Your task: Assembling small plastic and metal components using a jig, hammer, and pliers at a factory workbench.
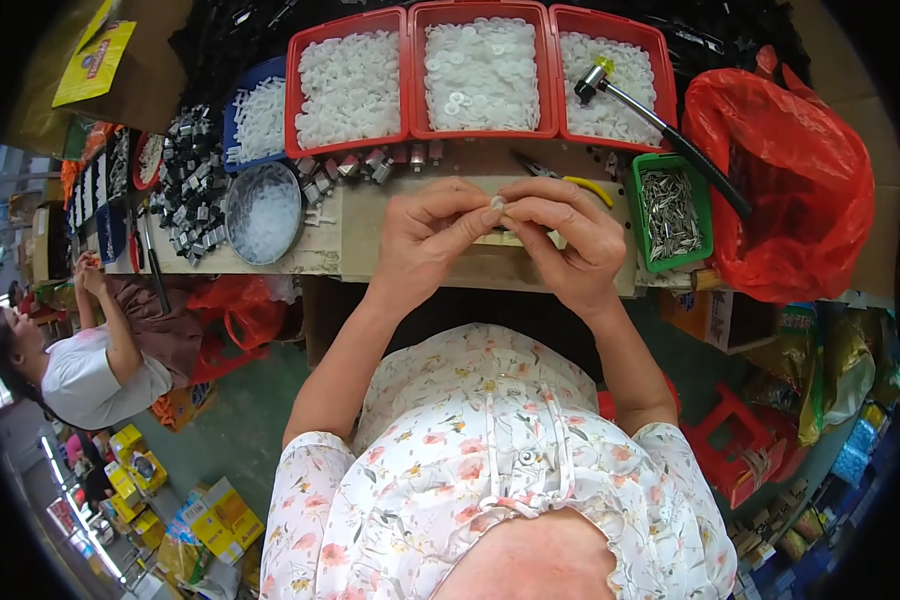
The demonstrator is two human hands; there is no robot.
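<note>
I have both hands raised just over the near edge of the tabletop (270, 262), fingertips meeting in the middle. My left hand (425, 235) is curled, its thumb and forefinger pinched on a small white part (497, 203); my right hand (560, 235) is curled the same way, its fingertips closed on that part from the other side. The part sits right between the two hands, above the tabletop and in front of the middle red tray (482, 70).

Three red trays of white plastic pieces stand in a row at the far side; a hammer (660, 125) lies with its head in the right red tray (610, 85) and its handle running out past it. Just right of my right hand is a green tray (670, 212) of small metal pins, and beyond that a red plastic bag (790, 180). To the left are a round metal bowl (263, 212) of white bits and a heap of small metal clips (192, 190). Yellow-handled pliers (570, 180) lie behind my hands. Another person (100, 360) sits at lower left.
</note>
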